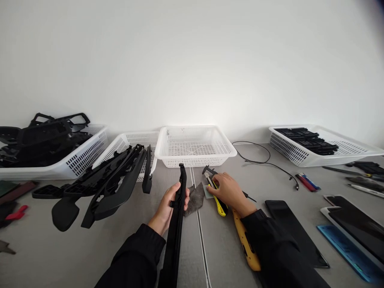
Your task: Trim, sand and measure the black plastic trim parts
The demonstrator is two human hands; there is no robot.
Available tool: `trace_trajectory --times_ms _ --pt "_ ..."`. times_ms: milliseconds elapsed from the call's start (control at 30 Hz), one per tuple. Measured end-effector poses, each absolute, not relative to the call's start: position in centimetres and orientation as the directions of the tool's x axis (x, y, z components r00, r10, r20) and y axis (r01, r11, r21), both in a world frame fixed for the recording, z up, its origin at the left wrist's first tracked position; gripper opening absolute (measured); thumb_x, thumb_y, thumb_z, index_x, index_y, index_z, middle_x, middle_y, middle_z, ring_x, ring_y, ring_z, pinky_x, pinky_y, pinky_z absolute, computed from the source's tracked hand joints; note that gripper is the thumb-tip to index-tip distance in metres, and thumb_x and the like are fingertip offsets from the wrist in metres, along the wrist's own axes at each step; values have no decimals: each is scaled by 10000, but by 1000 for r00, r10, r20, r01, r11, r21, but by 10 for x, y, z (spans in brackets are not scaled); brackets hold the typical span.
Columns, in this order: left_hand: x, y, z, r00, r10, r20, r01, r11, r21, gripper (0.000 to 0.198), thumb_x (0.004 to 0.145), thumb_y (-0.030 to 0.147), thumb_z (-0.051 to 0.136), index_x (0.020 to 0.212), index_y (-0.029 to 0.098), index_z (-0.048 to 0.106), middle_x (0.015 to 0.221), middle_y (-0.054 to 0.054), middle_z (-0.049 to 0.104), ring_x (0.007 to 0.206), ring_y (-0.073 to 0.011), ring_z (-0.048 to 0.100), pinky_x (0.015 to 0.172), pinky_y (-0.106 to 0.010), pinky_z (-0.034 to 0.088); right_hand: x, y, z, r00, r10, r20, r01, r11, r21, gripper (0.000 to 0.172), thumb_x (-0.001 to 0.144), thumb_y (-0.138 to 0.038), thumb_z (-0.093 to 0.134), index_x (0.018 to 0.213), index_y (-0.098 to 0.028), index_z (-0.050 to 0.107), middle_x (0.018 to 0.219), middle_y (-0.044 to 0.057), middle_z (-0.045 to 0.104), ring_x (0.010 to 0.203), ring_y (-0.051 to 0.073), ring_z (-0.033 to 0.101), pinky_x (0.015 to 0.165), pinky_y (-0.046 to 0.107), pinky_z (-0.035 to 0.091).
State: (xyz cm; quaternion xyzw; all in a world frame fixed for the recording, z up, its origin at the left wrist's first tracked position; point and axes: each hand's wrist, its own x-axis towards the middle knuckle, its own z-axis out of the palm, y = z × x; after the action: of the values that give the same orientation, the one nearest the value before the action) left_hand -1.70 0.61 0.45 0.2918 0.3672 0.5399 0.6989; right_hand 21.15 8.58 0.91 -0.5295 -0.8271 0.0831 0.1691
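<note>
My left hand (168,205) is wrapped round a long black plastic strip (177,224) that runs from the front edge up toward the middle basket. My right hand (229,191) rests on the grey table with its fingers curled over a small pale green pad (208,191), right beside a yellow utility knife (218,200). A grey cloth (195,198) lies between the two hands. A metal caliper (209,171) sits just beyond the right hand.
Several white baskets line the wall: one with black parts (87,154), one (129,142) with long black trim pieces spilling out, an empty one (195,146), one with flat black pieces (303,154). A yellow tool (244,244), black cable (264,162), markers (307,182) and dark panels (354,228) lie at right.
</note>
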Motion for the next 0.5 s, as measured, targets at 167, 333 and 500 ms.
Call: trace_trajectory --times_ms 167,333,500 --pt "-19 6 9 89 971 -221 -552 233 801 421 769 442 885 1005 157 683 711 12 625 507 -86 510 454 -207 403 213 83 15 -443 884 151 811 467 -352 280 885 -367 692 744 -241 485 806 21 628 804 218 579 685 311 368" --pt "-19 4 15 155 956 -250 -519 294 802 575 793 381 870 1272 176 628 891 -29 680 632 -148 656 496 -246 510 218 80 25 -443 891 97 820 447 -357 182 865 -297 678 747 -225 560 782 19 638 699 188 560 625 299 321" --pt "-18 4 12 207 944 -259 -512 330 793 549 887 446 778 1345 241 557 832 13 651 501 -124 589 426 -246 477 222 74 33 -399 914 76 860 402 -315 100 838 -218 645 762 -220 580 806 47 676 682 199 568 601 303 270"
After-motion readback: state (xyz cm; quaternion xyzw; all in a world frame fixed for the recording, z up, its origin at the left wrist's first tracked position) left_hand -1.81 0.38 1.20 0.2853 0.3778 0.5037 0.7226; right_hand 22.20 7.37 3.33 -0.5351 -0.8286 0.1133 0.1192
